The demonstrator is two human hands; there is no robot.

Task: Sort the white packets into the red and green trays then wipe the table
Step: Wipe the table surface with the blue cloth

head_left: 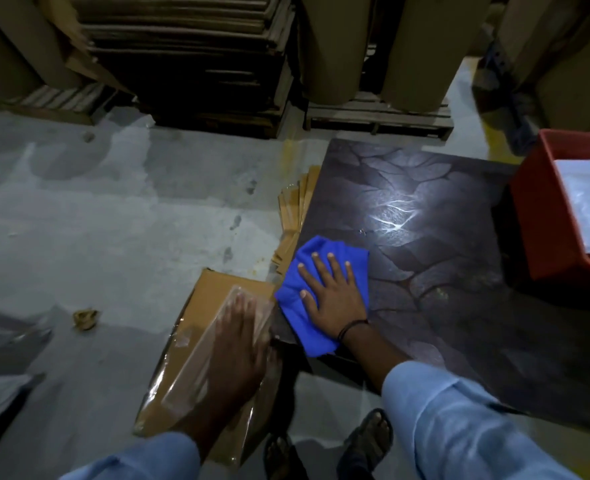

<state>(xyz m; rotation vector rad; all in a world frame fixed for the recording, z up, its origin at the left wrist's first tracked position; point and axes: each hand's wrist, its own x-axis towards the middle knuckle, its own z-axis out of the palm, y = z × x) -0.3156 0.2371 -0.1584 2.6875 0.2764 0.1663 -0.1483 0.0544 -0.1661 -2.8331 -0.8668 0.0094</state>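
Your left hand (241, 337) lies flat, fingers spread and gripping nothing, on the taped cardboard box (214, 344) just beside the counter (459, 271), likely for bracing. Your right hand (331, 292) presses the blue cloth (307, 268) with splayed fingers at the counter's near-left corner, edge just left of the fingers. Open dark surface runs right to the red tray (535, 216) holding white packets (587, 202); sorting looks done.

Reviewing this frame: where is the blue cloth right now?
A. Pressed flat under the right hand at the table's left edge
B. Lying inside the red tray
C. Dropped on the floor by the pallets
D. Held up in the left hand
A: the right hand lies spread, palm down, on the blue cloth at the left edge of the dark table, while the left hand rests on a wrapped cardboard stack.
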